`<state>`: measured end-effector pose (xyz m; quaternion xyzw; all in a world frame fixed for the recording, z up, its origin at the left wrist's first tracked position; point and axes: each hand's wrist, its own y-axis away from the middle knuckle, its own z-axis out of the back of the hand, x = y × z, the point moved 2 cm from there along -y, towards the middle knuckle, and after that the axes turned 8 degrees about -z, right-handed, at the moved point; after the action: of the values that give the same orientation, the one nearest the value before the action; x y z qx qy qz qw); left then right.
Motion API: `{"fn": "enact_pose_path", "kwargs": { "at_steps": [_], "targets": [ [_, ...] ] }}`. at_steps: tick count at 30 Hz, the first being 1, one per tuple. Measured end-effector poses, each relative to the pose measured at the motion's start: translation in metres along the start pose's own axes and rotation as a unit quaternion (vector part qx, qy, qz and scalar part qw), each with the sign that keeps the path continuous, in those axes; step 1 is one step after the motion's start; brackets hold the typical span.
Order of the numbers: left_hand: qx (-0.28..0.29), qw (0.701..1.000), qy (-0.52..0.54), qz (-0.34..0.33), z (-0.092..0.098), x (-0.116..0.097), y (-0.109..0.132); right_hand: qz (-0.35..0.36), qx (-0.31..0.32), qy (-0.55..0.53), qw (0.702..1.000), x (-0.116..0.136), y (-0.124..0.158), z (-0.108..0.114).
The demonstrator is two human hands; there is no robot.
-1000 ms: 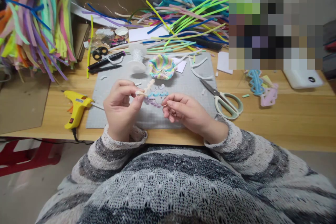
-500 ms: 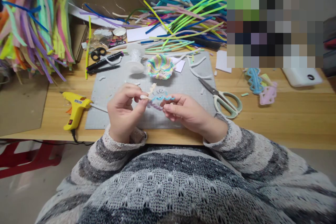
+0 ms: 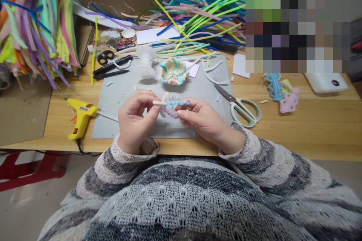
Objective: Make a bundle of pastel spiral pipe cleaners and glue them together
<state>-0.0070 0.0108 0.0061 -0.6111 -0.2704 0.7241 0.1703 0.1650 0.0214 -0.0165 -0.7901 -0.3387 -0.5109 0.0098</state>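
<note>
My left hand [image 3: 140, 116] pinches the white stem end of a small pipe-cleaner piece between thumb and fingers. That piece [image 3: 177, 103] has wavy blue, lilac and cream strands with thin curled tips. At its right side, my right hand [image 3: 199, 116] is closed, thumb and fingertips together on the lower strands; the exact spot is hidden. Both hands hover over a grey cutting mat [image 3: 113, 130]. Just beyond them sits a ruffled pastel pipe-cleaner flower [image 3: 172, 72], with a clear spool [image 3: 145, 62] to its left.
Scissors [image 3: 240, 107] lie at the mat's right edge, and a yellow glue gun [image 3: 81, 116] at its left. Pens [image 3: 113, 66] and small black-handled scissors [image 3: 105, 57] are at the back left. Loose pipe cleaners [image 3: 198, 19] pile up behind. Finished-looking blue wavy pieces [image 3: 274, 87] lie right.
The held piece has shifted and turned slightly, with its white stem showing more and the blue strand a little higher and further right. Both hands stay nearly in place.
</note>
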Motion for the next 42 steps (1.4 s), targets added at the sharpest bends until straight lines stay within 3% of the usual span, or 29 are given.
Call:
{"fn": "enact_pose_path", "kwargs": {
  "at_steps": [5, 10, 15, 21, 29, 37, 42],
  "targets": [
    [-0.006, 1.0, 0.01, 0.005, 0.001, 0.001, 0.001, -0.034, 0.006, -0.005, 0.999, 0.0, 0.001, 0.001],
    [-0.017, 0.998, 0.046, 0.033, 0.003, 0.005, 0.001, -0.096, 0.08, -0.044, 0.991, 0.001, 0.002, 0.0],
    [0.017, 0.991, 0.125, 0.054, 0.004, 0.009, 0.001, -0.142, 0.144, -0.061, 0.977, 0.003, 0.003, 0.001],
    [0.046, 0.98, 0.176, 0.074, 0.005, 0.01, 0.001, -0.151, 0.177, -0.045, 0.972, 0.002, 0.002, 0.003],
    [0.035, 0.98, 0.17, 0.096, 0.005, 0.01, 0.001, -0.15, 0.14, -0.022, 0.979, 0.002, 0.001, 0.003],
    [0.013, 0.987, 0.139, 0.084, 0.004, 0.009, 0.0, -0.084, 0.067, -0.028, 0.994, 0.003, 0.0, 0.001],
    [0.016, 0.987, 0.142, 0.073, 0.003, 0.009, 0.001, -0.046, 0.059, -0.001, 0.997, 0.003, 0.0, 0.0]
  ]
}}
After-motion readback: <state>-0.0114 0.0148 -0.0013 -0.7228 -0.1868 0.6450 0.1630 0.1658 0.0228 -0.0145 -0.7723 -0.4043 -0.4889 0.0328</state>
